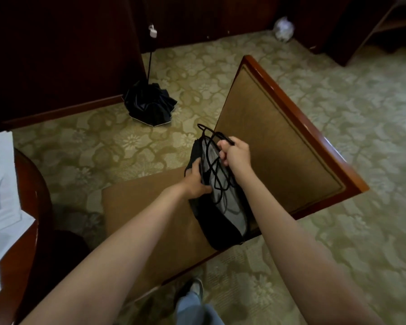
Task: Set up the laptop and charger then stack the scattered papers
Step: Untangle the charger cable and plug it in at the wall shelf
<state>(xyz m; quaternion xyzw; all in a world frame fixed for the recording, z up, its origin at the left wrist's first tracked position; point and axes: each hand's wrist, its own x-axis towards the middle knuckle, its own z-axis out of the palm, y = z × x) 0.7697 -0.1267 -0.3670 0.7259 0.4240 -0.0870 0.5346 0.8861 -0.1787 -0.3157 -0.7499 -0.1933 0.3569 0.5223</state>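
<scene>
A black bag [220,221] with a grey lining stands open on the seat of a wooden chair [145,219]. My left hand [195,181] grips the bag's left rim and holds it open. My right hand [234,152] is closed around a bundle of thin black charger cable [217,170], whose loops hang over the bag's mouth. White papers [0,198] lie scattered on a dark wooden table [33,184] at the left edge. No laptop shows in view.
The chair's padded back [279,146] rises behind the bag. A collapsed black umbrella [150,104] lies on the patterned carpet near dark wood furniture [56,55]. A crumpled white bag [284,29] sits far back. My shoe [195,289] is below the seat.
</scene>
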